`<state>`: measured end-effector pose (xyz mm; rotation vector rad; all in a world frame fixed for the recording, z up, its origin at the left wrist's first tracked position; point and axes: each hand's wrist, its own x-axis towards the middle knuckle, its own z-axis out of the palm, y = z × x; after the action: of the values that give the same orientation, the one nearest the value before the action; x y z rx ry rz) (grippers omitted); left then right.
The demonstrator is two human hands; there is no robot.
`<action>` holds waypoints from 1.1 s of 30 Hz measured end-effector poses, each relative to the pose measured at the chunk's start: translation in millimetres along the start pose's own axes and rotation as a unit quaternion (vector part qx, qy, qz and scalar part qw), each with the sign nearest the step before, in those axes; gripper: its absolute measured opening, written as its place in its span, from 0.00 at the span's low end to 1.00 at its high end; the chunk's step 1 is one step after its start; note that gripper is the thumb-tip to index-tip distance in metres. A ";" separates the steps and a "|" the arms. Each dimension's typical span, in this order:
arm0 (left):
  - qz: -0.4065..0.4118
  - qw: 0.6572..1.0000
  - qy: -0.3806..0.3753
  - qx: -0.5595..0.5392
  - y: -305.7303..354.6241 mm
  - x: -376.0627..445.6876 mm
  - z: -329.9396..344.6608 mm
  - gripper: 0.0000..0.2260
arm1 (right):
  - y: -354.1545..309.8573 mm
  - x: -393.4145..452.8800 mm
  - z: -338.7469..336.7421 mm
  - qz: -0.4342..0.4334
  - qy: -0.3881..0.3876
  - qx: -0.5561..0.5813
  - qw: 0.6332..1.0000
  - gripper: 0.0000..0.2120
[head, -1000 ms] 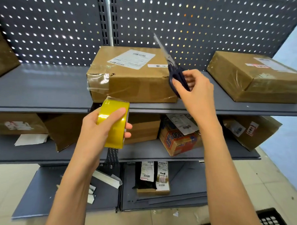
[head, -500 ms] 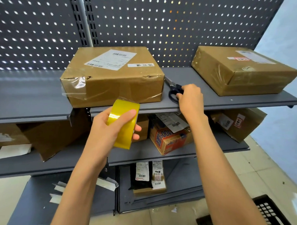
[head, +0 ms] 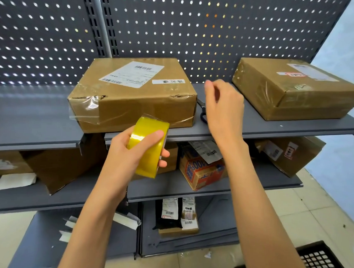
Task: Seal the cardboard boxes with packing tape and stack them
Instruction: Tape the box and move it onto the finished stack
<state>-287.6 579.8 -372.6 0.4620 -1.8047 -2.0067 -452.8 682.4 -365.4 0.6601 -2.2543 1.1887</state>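
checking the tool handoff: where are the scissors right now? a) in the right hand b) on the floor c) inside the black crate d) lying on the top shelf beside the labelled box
d: the scissors lie on the top shelf right of the labelled box, partly hidden behind the empty right hand.

The right hand [head: 223,109] no longer holds the scissors [head: 202,112]. A second ago it carries them raised in front of the near box [head: 133,94]; half a second ago it sets them on the top shelf [head: 292,128] just right of that box. Now they lie there, mostly hidden behind the hand, which lifts off them with loosely curled fingers, holding nothing.
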 end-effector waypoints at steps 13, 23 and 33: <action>0.039 0.998 0.056 0.005 2.4 -18.3 -25.2 0.06 | -79.8 -35.6 13.3 -0.031 -0.410 0.138 0.901 0.15; 0.039 0.995 0.086 0.013 1.1 -31.7 -44.1 0.06 | -87.5 -45.1 34.1 -0.003 -0.403 0.289 0.868 0.04; 0.044 0.995 -0.014 0.084 8.4 -24.5 -69.6 0.11 | -104.5 -32.7 42.5 -0.044 -0.301 0.286 0.909 0.04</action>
<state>-231.2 531.5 -372.5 0.3978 -1.9862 -1.8202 -371.8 600.2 -343.9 1.5160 -2.2830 1.8095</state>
